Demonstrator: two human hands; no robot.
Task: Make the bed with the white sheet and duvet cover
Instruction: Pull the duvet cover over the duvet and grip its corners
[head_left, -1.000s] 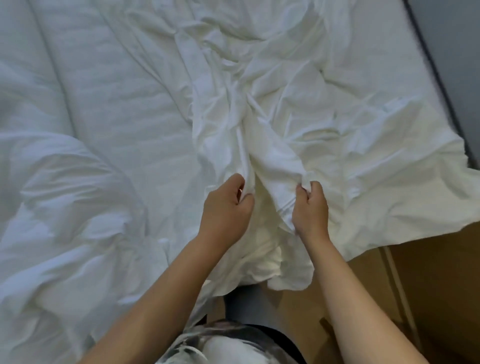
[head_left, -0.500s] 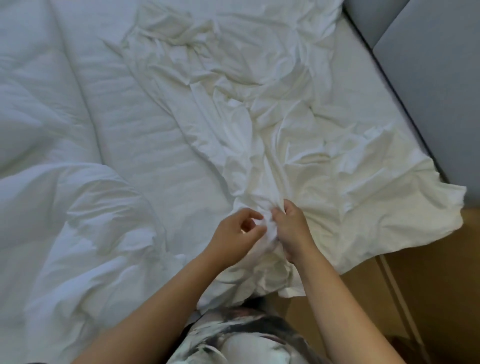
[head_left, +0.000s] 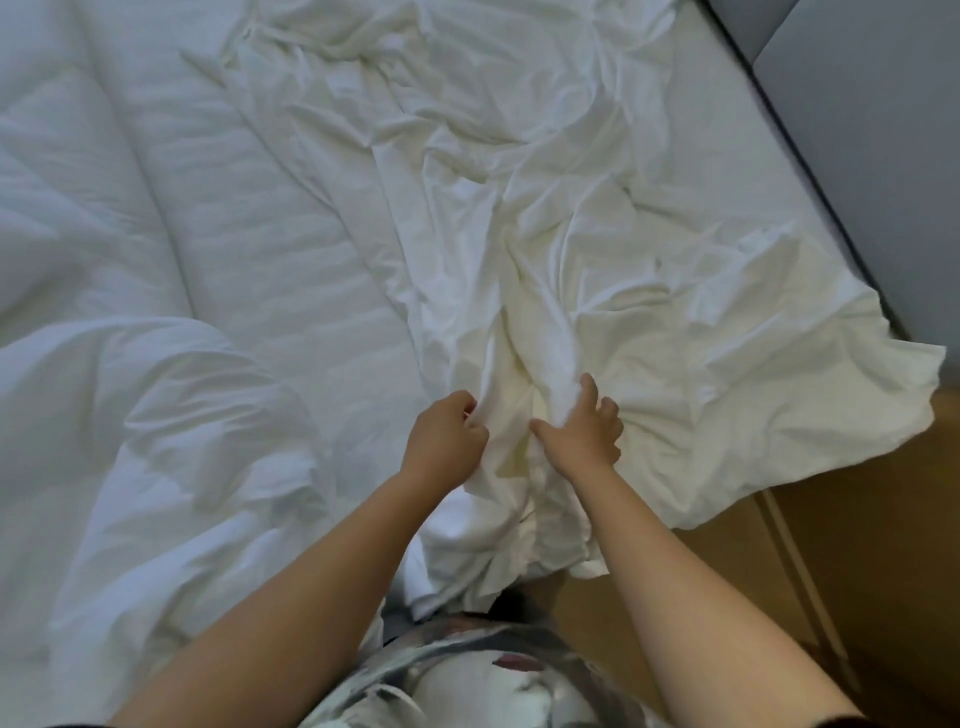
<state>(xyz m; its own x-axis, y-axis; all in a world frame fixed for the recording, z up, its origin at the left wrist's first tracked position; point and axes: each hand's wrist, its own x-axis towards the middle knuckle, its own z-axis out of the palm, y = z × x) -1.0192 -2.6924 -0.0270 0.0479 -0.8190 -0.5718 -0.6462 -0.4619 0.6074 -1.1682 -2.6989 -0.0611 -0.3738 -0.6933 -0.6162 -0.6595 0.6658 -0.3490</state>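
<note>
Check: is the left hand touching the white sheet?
Touching. The head view shows the left hand pinching a raised fold of the white sheet, fingers curled into the cloth with no gap.

sheet (head_left: 597, 249) is matt white cloth, super wrinkled; duvet (head_left: 156, 415) puffy soft fabric; floor (head_left: 857, 545) smooth wood.

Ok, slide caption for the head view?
Left hand and right hand gather the crumpled white sheet at the mattress edge, duvet heaped alongside.
</note>
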